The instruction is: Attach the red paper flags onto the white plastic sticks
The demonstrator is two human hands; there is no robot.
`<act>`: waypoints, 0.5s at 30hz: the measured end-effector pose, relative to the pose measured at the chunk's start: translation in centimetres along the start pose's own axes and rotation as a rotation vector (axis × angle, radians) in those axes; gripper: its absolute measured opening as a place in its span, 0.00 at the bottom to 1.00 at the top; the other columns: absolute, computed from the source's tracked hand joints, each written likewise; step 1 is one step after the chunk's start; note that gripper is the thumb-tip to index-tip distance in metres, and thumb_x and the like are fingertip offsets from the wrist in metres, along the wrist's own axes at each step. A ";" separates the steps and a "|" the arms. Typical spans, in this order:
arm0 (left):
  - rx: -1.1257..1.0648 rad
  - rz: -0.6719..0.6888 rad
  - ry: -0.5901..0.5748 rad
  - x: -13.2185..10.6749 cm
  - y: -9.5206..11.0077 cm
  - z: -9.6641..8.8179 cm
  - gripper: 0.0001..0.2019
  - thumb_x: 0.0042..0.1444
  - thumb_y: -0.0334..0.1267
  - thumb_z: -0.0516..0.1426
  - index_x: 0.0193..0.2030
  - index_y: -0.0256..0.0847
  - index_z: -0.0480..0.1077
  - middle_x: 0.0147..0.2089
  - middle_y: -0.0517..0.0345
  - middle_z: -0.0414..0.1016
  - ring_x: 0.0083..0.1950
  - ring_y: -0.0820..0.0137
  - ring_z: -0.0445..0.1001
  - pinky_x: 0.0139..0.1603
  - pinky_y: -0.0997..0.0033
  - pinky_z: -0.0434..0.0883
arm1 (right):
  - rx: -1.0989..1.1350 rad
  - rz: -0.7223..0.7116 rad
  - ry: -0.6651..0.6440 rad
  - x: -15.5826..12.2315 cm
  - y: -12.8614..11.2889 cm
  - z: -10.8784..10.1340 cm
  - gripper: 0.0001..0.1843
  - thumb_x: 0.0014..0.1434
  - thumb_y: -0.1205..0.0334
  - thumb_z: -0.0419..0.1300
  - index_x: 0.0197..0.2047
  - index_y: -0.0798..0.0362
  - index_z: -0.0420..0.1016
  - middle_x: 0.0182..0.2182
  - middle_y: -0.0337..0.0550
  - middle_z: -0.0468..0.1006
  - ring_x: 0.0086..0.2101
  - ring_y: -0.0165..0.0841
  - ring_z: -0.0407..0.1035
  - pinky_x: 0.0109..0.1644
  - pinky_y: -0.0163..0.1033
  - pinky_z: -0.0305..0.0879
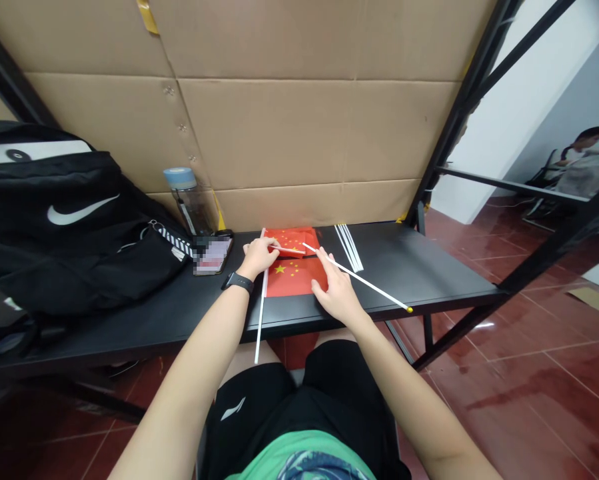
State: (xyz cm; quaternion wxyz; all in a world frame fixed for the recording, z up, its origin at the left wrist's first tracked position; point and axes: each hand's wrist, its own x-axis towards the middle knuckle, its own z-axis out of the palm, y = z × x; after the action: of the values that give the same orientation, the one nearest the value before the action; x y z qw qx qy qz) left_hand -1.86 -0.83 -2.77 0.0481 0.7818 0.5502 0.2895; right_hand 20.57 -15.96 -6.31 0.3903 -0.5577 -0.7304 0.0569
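My left hand (257,257), with a dark watch on its wrist, pinches a small red flag (299,239) at one end of its pale edge strip. In my right hand (335,288) is a white stick (374,287), its thin end over that flag and its yellow-tipped end out past the table's front edge. Nearer to me lies another red flag (303,285) with yellow stars, flat on the table. Its own white stick (260,327) runs along the left side and sticks out over the front edge. Fingers partly hide the upper flag.
Several white sticks (349,248) lie right of the flags on the black table (409,260). To the left are a phone (212,256), a bottle with a blue lid (189,200) and a black backpack (79,227). Cardboard (279,133) backs the table. A person (576,150) sits far right.
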 end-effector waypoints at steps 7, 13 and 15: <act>0.017 0.105 0.013 -0.7 0.7 -0.3 0.07 0.62 0.43 0.60 0.40 0.47 0.79 0.48 0.55 0.85 0.60 0.51 0.76 0.58 0.51 0.62 | -0.066 0.070 0.012 -0.1 -0.1 0.1 0.45 0.65 0.62 0.55 0.82 0.43 0.46 0.78 0.44 0.53 0.76 0.51 0.47 0.71 0.63 0.61; 0.009 0.148 0.017 -0.6 0.6 -0.1 0.14 0.62 0.32 0.56 0.47 0.50 0.82 0.54 0.56 0.85 0.61 0.52 0.74 0.57 0.52 0.63 | -0.125 0.178 0.003 0.0 0.0 0.2 0.44 0.66 0.60 0.56 0.82 0.42 0.46 0.78 0.46 0.55 0.76 0.53 0.50 0.70 0.67 0.60; 0.000 0.149 0.013 -0.6 0.6 -0.1 0.14 0.61 0.32 0.57 0.45 0.50 0.83 0.53 0.56 0.85 0.61 0.52 0.74 0.58 0.52 0.64 | -0.125 0.173 0.000 0.0 0.0 0.2 0.44 0.66 0.59 0.55 0.82 0.42 0.46 0.78 0.46 0.55 0.76 0.53 0.50 0.71 0.68 0.58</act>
State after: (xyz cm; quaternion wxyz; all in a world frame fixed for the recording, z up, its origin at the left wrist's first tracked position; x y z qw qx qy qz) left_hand -1.57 -1.57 -2.69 0.0227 0.8186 0.4909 0.2972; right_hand 20.43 -15.91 -6.47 0.3484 -0.6421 -0.6814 0.0447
